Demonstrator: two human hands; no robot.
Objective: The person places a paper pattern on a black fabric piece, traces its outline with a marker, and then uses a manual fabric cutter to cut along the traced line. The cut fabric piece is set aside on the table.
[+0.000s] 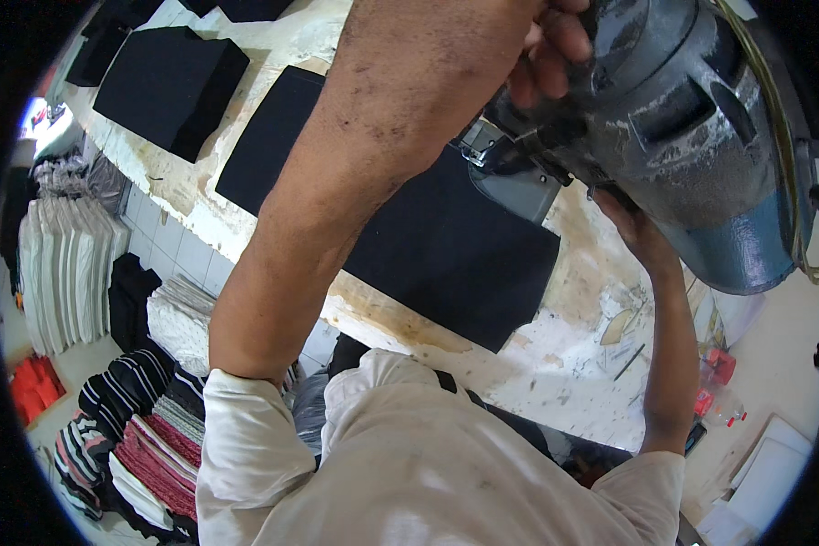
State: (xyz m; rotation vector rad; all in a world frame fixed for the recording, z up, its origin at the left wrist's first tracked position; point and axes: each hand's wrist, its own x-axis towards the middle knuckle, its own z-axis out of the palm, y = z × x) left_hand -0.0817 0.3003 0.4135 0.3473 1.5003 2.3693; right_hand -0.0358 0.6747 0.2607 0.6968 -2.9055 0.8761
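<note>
One grey machine [682, 118], upper right — left hand [549, 68] curled beside it, right hand [642, 235] half-hidden, either grip I can't tell — one black piece [455, 259], centre.

My left forearm [309, 209] climbs bare from the lower left, large in view, slanting up to the top of the frame. There my left hand [553, 47] sits partly cut off at the edge, its fingers curled. My right forearm [671, 364], slimmer, stands nearly upright at the right; the right hand [639, 232] leans inward, its fingertips hidden. My torso [446, 464] fills the bottom centre.
</note>
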